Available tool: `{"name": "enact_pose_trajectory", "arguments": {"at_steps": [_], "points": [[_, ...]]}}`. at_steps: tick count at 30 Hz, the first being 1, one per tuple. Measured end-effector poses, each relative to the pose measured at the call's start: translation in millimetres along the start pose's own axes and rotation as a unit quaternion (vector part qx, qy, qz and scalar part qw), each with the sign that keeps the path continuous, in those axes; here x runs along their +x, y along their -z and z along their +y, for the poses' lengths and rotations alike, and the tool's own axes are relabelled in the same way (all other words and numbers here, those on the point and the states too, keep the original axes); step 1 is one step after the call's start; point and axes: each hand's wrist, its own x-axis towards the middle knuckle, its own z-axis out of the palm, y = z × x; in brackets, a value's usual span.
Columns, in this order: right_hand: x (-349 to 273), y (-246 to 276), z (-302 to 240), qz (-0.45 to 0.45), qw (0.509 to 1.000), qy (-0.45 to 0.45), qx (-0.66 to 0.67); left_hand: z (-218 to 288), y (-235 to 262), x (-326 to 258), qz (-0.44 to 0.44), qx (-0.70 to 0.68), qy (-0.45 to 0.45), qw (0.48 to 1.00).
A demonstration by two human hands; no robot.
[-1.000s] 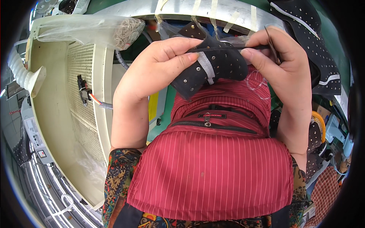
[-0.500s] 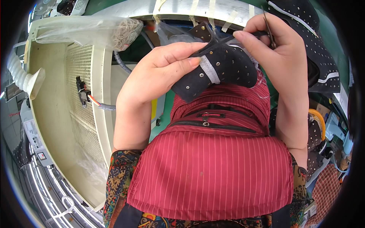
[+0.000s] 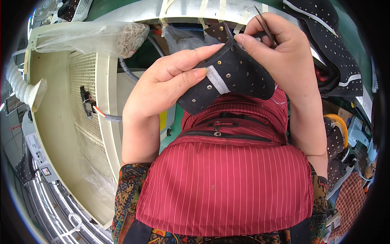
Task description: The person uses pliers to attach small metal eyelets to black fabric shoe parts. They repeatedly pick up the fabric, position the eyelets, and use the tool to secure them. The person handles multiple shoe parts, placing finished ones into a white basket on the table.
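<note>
My left hand (image 3: 170,81) grips a black perforated shoe piece (image 3: 237,79) with small metal eyelets and a grey strip across it, thumb on top near the strip. My right hand (image 3: 280,53) pinches the piece's upper edge and also holds thin metal tweezers (image 3: 264,24) that stick up between the fingers. Both hands hold the piece above my red striped apron (image 3: 227,183).
A cream machine housing (image 3: 61,105) with a perforated panel and a cable connector stands at left. A clear plastic bag (image 3: 89,38) lies on top of it. More black perforated pieces (image 3: 337,53) are piled at upper right. A curved pale table edge (image 3: 183,10) with tape strips runs above.
Both hands and the black piece have risen away from my body. My right hand shifted from the piece's right side up to its top edge, tweezers now pointing upward.
</note>
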Motion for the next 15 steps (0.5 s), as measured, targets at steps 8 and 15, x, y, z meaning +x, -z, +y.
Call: {"name": "enact_pose_trajectory", "arguments": {"at_steps": [8,15], "points": [[5,4,9,-0.072,0.995,0.005,0.068,1,2,-2,-0.02,0.038,-0.017,0.999],[9,9,17,-0.211,0.965,0.068,0.142,5,22,-4,-0.117,0.096,-0.043,0.988]]}}
